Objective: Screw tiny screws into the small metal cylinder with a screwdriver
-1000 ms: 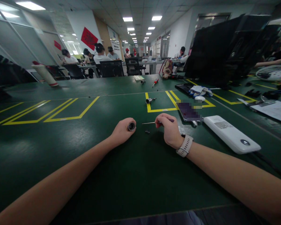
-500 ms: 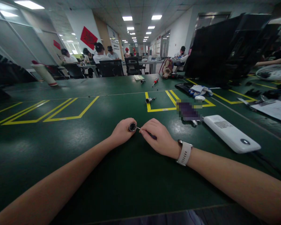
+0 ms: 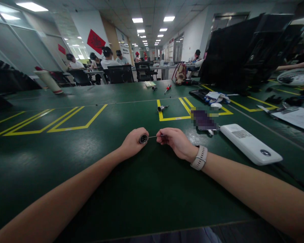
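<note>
My left hand [image 3: 132, 143] is closed round a short metal cylinder [image 3: 143, 138], whose dark, hollow end faces me. From the right, my right hand [image 3: 176, 142] pinches a thin screwdriver [image 3: 152, 137] with its fingers. The screwdriver's slim shaft lies almost level, and its tip meets the cylinder's rim or opening; I cannot tell which. Most of the handle is hidden by the right hand. Farther off, a silver bell-shaped metal part [image 3: 160, 108] with a thin stem lies inside a yellow tape outline.
A white power bank [image 3: 250, 144] with a cable and a blurred-out phone [image 3: 204, 119] lie to the right. Behind them are gloves [image 3: 216, 98] on a black tray. A red screwdriver [image 3: 168, 89] lies far back on the green table [image 3: 131, 202]. Several people sit beyond.
My right hand has rolled over, its fingers now farther from the cylinder with more shaft showing. The screwdriver's handle has swung up so the shaft is nearly level. My left hand has barely moved.
</note>
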### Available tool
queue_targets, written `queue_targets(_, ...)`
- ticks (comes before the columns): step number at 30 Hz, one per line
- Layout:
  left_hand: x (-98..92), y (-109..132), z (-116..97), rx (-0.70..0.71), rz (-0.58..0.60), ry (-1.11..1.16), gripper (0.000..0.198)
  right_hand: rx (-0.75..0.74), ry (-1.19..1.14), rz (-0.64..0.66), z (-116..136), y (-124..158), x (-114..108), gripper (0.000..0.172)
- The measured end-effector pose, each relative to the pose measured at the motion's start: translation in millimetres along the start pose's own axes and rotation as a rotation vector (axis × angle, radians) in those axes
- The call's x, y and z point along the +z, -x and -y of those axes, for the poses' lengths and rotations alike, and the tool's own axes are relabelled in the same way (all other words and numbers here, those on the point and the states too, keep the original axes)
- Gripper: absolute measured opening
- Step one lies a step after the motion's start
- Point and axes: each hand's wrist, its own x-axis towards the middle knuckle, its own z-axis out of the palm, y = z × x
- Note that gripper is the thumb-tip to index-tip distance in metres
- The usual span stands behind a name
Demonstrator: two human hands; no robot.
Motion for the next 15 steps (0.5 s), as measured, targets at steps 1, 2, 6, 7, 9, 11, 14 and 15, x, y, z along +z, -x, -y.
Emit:
queue_targets(1,0.0,-0.2,0.1,-0.001,0.004,-0.005,0.006,-0.012,0.004,-0.006,-0.2,0.5,0.1,0.019)
queue_targets(2,0.0,-0.4,0.3,-0.007,0.004,-0.014,0.006,-0.048,0.031,-0.016,0.1,1.6,0.7,0.020)
queue_targets(6,0.5,-1.4,0.6,-0.040,-0.008,-0.082,0.006,-0.313,0.368,-0.034,5.0,11.3,6.4,0.021)
queue_targets(7,0.7,-1.5,0.4,-0.035,-0.007,-0.107,0.006,-0.370,0.496,-0.029,6.8,14.1,8.4,0.021)
queue_targets(9,1.1,-1.5,-0.2,-0.005,0.005,-0.161,0.006,-0.453,0.714,-0.016,9.8,18.3,12.1,0.021)
queue_targets(11,1.3,-1.1,-1.1,0.043,0.027,-0.201,0.007,-0.470,0.801,-0.004,11.3,19.5,13.7,0.021)
queue_targets(14,1.1,-0.3,-1.9,0.098,0.047,-0.210,0.009,-0.366,0.641,0.012,10.4,15.1,10.5,0.023)
queue_targets(15,0.9,-0.1,-1.8,0.106,0.046,-0.202,0.009,-0.314,0.537,0.017,9.5,12.6,8.4,0.023)
